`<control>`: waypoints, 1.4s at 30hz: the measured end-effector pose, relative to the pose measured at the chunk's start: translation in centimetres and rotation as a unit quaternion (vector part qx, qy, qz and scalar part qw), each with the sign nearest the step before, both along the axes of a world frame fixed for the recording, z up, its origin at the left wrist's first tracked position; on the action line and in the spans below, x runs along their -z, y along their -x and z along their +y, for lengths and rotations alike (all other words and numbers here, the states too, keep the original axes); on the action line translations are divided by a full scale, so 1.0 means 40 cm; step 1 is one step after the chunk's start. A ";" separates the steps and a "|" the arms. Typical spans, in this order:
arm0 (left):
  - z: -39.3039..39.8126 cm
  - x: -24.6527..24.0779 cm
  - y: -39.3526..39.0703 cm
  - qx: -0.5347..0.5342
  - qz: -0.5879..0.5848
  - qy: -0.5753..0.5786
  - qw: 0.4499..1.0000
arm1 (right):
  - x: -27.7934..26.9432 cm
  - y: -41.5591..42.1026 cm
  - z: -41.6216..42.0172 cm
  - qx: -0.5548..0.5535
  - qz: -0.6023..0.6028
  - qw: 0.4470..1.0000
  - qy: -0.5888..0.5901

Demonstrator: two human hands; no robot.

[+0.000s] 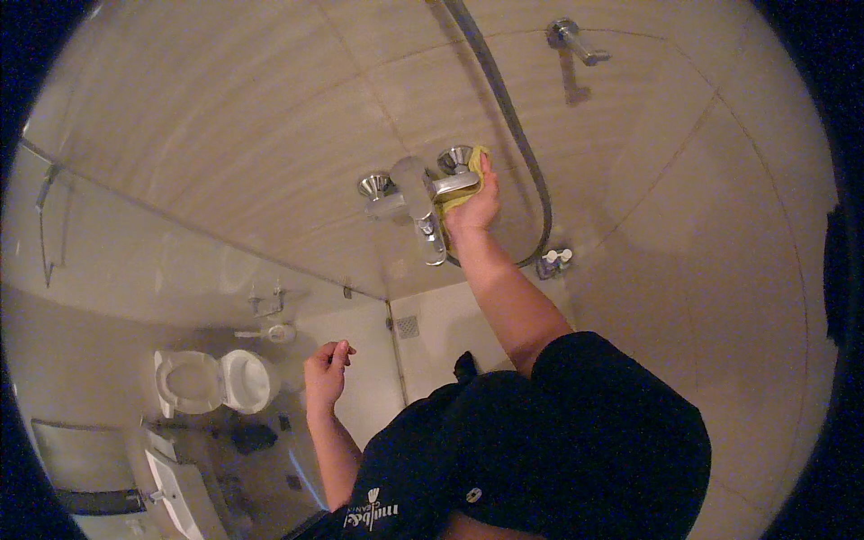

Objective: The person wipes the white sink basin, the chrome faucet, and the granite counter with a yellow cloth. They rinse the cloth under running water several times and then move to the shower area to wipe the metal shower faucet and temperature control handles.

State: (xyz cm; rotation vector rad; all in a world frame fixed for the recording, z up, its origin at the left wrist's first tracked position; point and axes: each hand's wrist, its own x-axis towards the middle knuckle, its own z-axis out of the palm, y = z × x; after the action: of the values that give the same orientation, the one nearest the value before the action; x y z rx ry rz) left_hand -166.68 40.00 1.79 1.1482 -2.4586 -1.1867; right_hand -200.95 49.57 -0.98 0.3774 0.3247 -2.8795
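Observation:
On the tiled wall is a chrome shower mixer tap (413, 196) with two round wall flanges. My right hand (476, 202) holds a yellow cloth (462, 200) against the right end of its body, beside the right flange; part of the cloth is hidden behind the hand and the tap. My left hand (329, 371) hangs lower left, away from the tap, with its fingers curled and nothing visible in them. A grey shower hose (514, 128) loops down to the right of my right hand.
A chrome wall fitting (574, 42) juts out at upper right. Small bottles (555, 262) stand low by the corner. A glass partition edge (202, 233) runs down to the floor near a drain (408, 327). Beyond it are a toilet (192, 383) and a washbasin (177, 489).

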 end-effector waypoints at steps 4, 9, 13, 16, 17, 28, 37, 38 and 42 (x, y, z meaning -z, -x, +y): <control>0.002 0.024 0.050 0.068 0.003 -0.002 0.998 | 0.045 -0.003 -0.021 -0.050 -0.096 0.992 0.070; 0.019 0.006 0.096 0.110 -0.009 0.009 0.994 | 0.102 0.026 -0.046 -0.189 -0.055 0.977 0.084; 0.032 -0.006 0.089 0.110 -0.032 0.008 0.993 | 0.085 0.053 -0.032 -0.259 0.012 0.961 0.101; 0.014 0.014 0.062 0.107 -0.032 -0.006 0.994 | 0.056 0.035 -0.027 -0.214 -0.008 0.974 0.075; 0.006 0.024 0.054 0.105 -0.031 -0.004 0.994 | 0.023 0.015 -0.021 -0.193 -0.021 0.979 0.056; 0.004 0.056 0.121 0.137 -0.035 0.014 0.990 | 0.115 0.013 0.170 -0.245 0.374 0.814 -0.370; 0.058 0.022 0.218 0.176 -0.050 0.032 0.983 | 0.040 -0.063 0.088 0.071 0.253 0.744 -0.615; 0.059 0.021 0.221 0.176 -0.042 0.028 0.983 | 0.022 -0.089 0.091 0.089 0.271 0.706 -0.648; 0.065 0.046 0.239 0.206 -0.033 0.003 0.978 | 0.062 -0.100 0.078 -0.059 0.361 0.782 -0.505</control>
State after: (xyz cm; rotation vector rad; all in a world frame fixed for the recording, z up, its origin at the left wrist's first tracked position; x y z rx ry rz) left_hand -176.25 42.58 -0.03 0.7014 -2.8410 -1.2520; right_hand -196.94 52.67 -3.44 -0.6265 1.9253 -2.2999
